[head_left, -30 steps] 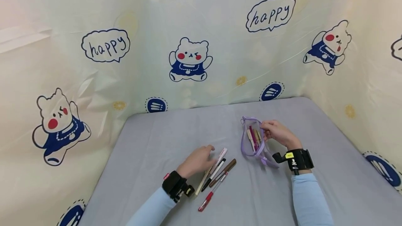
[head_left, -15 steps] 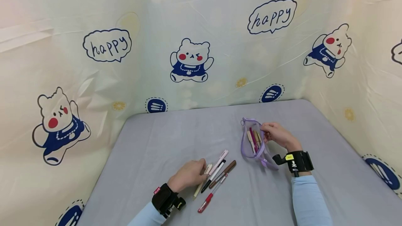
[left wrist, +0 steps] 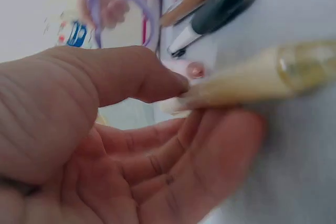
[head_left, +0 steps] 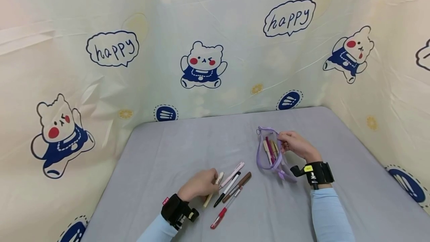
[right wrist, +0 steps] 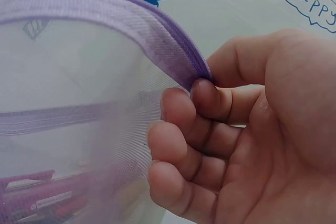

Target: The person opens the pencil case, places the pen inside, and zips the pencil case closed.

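Note:
My left hand (head_left: 198, 185) pinches a cream-coloured pen (left wrist: 252, 80) between thumb and fingers. Right beside it on the table lie a pale pink pen (head_left: 236, 171), a white pen with a black end (head_left: 220, 198), a brown pen (head_left: 246, 179) and a clear pen with a red cap (head_left: 219, 218). My right hand (head_left: 297, 145) grips the zipper edge of a see-through purple mesh pencil case (right wrist: 163, 40), thumb against forefinger. The case's mouth gapes, and several pens (head_left: 270, 150) show inside, magenta and beige among them.
A grey cloth (head_left: 174, 148) covers the table. Behind it and along both sides hangs a pale curtain (head_left: 242, 59) printed with bears and "happy" bubbles. Black camera straps (head_left: 320, 173) sit on both wrists.
My left hand has drawn back toward the near left and taken hold of the cream pen, shifting it slightly left. The right hand keeps its grip on the pencil case.

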A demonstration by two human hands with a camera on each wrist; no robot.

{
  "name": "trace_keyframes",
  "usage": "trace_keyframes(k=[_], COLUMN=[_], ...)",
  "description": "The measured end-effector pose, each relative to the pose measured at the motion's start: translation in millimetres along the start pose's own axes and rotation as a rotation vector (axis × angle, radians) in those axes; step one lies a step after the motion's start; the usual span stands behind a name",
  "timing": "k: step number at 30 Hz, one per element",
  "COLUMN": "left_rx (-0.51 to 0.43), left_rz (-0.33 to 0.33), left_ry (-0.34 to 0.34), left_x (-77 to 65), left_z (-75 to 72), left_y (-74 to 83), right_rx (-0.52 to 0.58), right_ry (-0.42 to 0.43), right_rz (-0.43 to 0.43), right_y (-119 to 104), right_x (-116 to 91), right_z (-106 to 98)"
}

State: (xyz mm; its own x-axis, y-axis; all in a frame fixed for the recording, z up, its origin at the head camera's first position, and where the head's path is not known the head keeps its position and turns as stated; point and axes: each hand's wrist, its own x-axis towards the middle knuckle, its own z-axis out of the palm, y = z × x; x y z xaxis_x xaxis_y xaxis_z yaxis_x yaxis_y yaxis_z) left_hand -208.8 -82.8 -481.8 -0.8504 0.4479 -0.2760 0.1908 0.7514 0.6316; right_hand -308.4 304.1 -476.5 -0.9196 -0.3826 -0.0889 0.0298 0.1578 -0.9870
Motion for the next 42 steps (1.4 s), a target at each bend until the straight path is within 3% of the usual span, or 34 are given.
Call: trace_keyframes(k=[6, 9, 17, 30, 42], left_rx=[-0.320, -0.428, -0.745, -0.922, -0.977], left_rz=[0.000, -0.018, -0.008, 0.012, 0.049], left_ry=[-0.047, -0.055, -0.062, -0.119, -0.157], left_x=[21.2, 32.3, 53.0, 105.9, 142.9], left_z=[-7.8, -8.1, -9.8, -1.9, 10.3], left_y=[-11.0, -13.3, -5.7, 34.8, 56.6], right_rx=[-0.001, -0.003, -0.003, -0.028, -0.008], right_ry=[-0.001, -0.012, -0.021, -0.027, -0.018], right_rz=[0.001, -0.010, -0.012, -0.010, 0.001], right_y=[-2, -2, 1, -2, -3], right_x=[1, 0, -1, -1, 0], right_z=[2, 3, 4, 4, 5])
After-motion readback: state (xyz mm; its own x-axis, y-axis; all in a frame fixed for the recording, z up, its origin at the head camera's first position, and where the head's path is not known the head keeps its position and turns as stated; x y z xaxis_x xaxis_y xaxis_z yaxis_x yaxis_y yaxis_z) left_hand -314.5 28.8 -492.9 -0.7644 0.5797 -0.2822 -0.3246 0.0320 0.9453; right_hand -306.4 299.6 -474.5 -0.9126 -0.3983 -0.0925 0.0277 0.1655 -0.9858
